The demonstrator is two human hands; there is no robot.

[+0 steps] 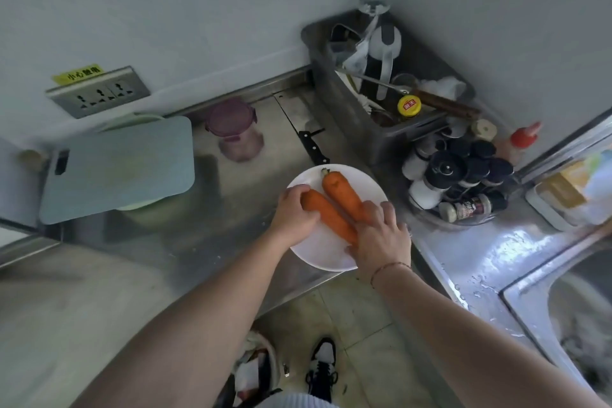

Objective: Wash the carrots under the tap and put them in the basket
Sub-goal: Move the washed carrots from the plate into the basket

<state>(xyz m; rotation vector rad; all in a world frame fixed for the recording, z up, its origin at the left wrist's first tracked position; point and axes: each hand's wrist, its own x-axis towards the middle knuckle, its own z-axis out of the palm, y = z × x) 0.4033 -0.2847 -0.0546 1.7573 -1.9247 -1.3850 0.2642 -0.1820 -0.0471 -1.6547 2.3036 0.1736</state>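
Note:
Two orange carrots lie side by side on a white plate (pixel 318 252) at the steel counter's front edge. My left hand (pixel 294 214) curls around the thick end of the left carrot (pixel 328 214). My right hand (pixel 381 238) lies over the near ends of both, its fingers wrapped around the right carrot (pixel 341 194), whose stem end points away from me. A wet sink (pixel 583 318) shows at the right edge of the view. No tap or basket is visible.
A black-handled knife (pixel 311 149) lies just behind the plate. Several spice jars (pixel 457 179) crowd a tray to the right, with a steel utensil box (pixel 381 99) behind them. A grey cutting board (pixel 119 169) and a purple-lidded container (pixel 236 132) sit to the left.

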